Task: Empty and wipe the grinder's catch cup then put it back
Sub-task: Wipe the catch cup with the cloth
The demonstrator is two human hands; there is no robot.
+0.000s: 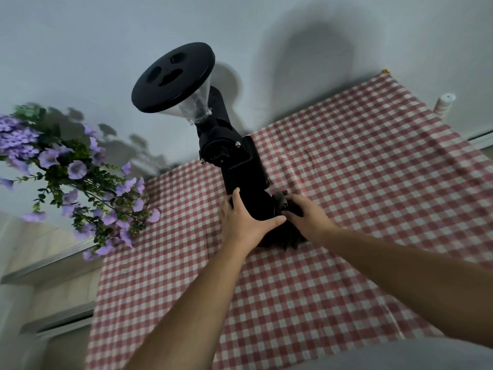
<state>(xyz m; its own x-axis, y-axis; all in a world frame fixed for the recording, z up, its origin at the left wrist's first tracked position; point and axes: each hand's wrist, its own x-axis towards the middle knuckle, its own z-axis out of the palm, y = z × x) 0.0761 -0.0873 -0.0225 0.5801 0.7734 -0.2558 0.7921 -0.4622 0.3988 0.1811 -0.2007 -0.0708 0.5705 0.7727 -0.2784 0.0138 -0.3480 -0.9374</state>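
Observation:
A tall black coffee grinder (234, 156) with a clear hopper and a round black lid (173, 76) stands on the red-and-white checked tablecloth (346, 182). At its foot sits the black catch cup (260, 206). My left hand (245, 222) is wrapped around the cup from the left. My right hand (306, 214) holds a dark cloth (282, 201) pressed against the cup's right side; more of the cloth hangs below the hands. The cup's opening is hidden.
A bunch of purple flowers with green leaves (80, 177) stands at the left. A small white bottle (444, 105) stands at the far right by the wall. Light cabinet fronts lie at the lower left.

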